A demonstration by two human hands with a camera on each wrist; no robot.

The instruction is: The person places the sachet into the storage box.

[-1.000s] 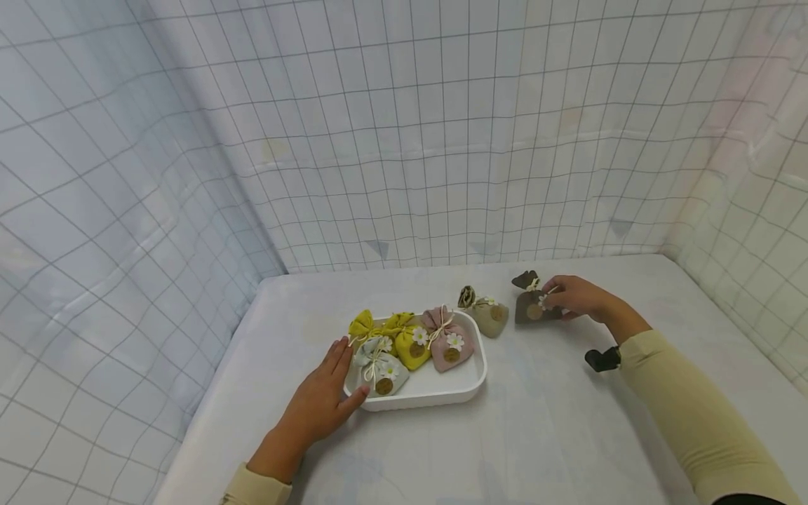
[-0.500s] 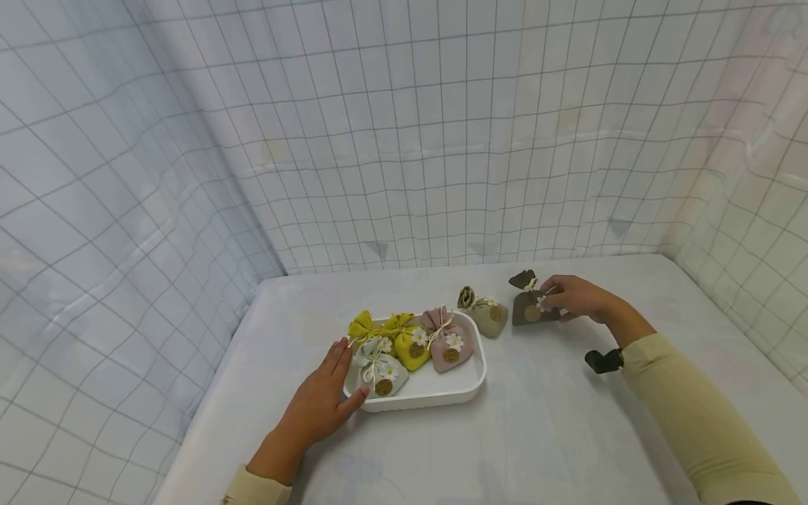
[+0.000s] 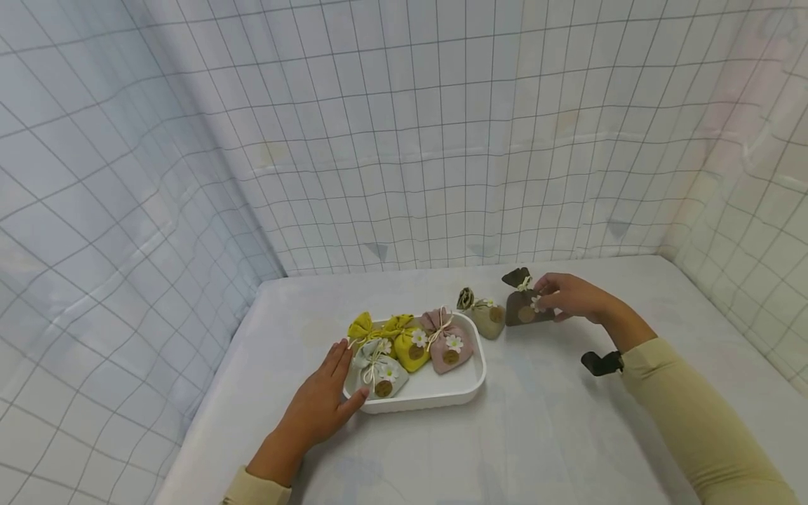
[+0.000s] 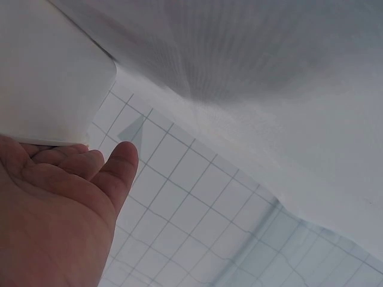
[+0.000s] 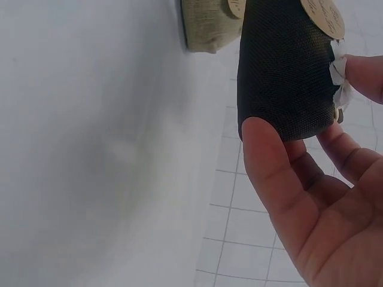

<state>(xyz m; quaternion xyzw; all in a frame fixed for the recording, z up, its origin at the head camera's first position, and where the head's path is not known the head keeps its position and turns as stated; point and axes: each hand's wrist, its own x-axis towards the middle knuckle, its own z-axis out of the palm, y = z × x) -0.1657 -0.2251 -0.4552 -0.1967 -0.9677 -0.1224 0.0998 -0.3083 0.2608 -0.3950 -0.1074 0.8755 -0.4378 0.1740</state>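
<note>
My right hand (image 3: 573,296) grips the side of a dark brown drawstring pouch (image 3: 516,317) with a daisy and a round tag. In the right wrist view the thumb lies by the daisy and fingers reach round the pouch's (image 5: 284,72) end. Just left of it lies a beige pouch (image 3: 487,324) on the table. My left hand (image 3: 320,401) rests against the left end of a white tray (image 3: 435,401), fingers extended along its side and thumb at the front corner. Inside the tray are a pale grey pouch (image 3: 396,382), yellow pouches (image 3: 410,358) and a pink pouch (image 3: 463,351).
White cloth covers the table (image 3: 505,449). Gridded white curtains (image 3: 442,175) stand behind and on both sides. A black wrist mount (image 3: 602,363) sticks out from the right sleeve above the table.
My right hand has shifted slightly left with the dark brown pouch, bringing it close beside the beige one. The left hand and the tray stay in place.
</note>
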